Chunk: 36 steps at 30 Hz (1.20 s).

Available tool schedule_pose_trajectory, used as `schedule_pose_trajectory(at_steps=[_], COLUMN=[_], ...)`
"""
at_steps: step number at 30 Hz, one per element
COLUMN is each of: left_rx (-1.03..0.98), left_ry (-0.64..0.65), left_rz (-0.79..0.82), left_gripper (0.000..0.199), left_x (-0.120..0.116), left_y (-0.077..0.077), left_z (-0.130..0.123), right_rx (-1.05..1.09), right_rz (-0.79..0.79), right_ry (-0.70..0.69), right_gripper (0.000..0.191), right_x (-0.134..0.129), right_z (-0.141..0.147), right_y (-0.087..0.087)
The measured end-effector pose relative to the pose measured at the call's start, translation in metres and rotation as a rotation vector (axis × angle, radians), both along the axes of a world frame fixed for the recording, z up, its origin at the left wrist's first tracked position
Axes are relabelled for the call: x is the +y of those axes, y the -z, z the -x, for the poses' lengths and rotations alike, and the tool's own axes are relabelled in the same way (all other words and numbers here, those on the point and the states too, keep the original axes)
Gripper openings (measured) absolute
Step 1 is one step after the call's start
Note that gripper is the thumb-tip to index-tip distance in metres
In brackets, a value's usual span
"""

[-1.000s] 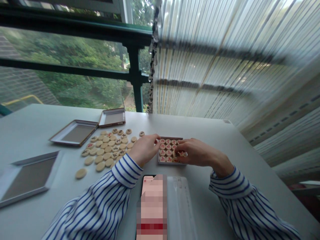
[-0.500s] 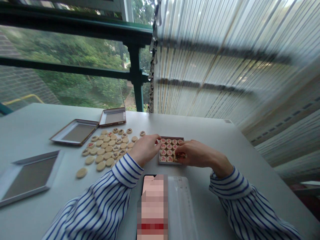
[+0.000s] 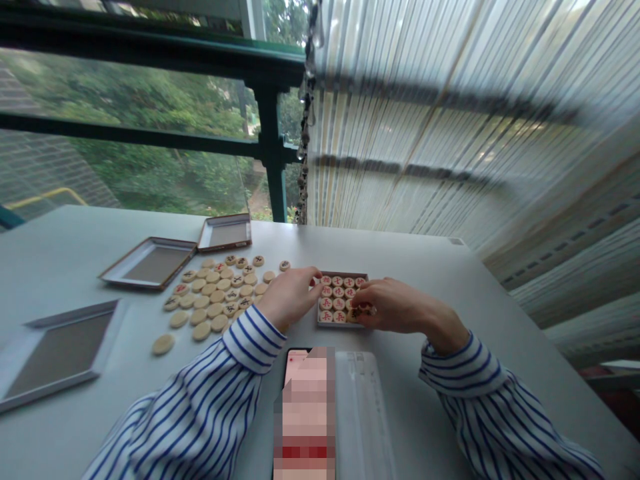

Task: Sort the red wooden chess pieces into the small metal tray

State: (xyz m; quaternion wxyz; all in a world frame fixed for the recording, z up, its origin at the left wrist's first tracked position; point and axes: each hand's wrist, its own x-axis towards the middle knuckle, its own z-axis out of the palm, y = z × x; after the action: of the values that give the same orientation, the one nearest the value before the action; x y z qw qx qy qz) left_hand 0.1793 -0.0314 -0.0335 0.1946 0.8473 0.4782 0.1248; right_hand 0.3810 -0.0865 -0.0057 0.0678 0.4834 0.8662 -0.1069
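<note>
A small shallow box (image 3: 343, 326) holds rows of round wooden pieces with red characters (image 3: 339, 292). My right hand (image 3: 393, 305) reaches over the box's right side, its fingers closed on a wooden piece with a black character (image 3: 354, 314) at the lower right corner. Beside the box's left edge is my left hand (image 3: 291, 297), thumb and forefinger apart at the upper left corner, with nothing between them. Many loose round pieces (image 3: 216, 297), some blank side up and some with characters, lie on the table left of my left hand.
Two open box lids or trays (image 3: 191, 252) (image 3: 249, 233) stand behind the loose pieces. A larger tray (image 3: 95, 375) lies at the left. A phone (image 3: 299, 357) and a pale case (image 3: 364, 413) lie on the table (image 3: 425, 260) in front of me. Behind are a railing and a string curtain.
My right hand has lowered the black-character piece slightly toward the box's lower right corner. My left hand stays by the box's edge.
</note>
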Motion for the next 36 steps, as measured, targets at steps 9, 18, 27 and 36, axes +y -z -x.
schedule_pose_trajectory(at_steps=[9,18,27,36], left_rx=[0.013,0.015,0.011,0.01], left_ry=[-0.009,0.0,-0.001,-0.001], left_rz=[-0.009,-0.012,-0.012,-0.001], left_gripper=[0.036,0.036,0.036,0.036], left_x=[-0.0019,-0.0017,-0.0015,-0.0014], left_y=[-0.0045,-0.0044,-0.0045,-0.0058], left_z=[0.0005,0.0009,0.0014,0.0012], right_rx=[0.027,0.035,0.024,0.014], right_rz=[0.021,0.058,0.049,0.037], right_ry=[0.003,0.015,0.007,0.012], right_gripper=[0.019,0.021,0.02,0.02], right_x=[0.0004,0.0005,0.0011,0.0007], right_z=[-0.0001,0.0013,0.0012,0.0015], right_y=[0.0021,-0.0002,0.0,-0.0001])
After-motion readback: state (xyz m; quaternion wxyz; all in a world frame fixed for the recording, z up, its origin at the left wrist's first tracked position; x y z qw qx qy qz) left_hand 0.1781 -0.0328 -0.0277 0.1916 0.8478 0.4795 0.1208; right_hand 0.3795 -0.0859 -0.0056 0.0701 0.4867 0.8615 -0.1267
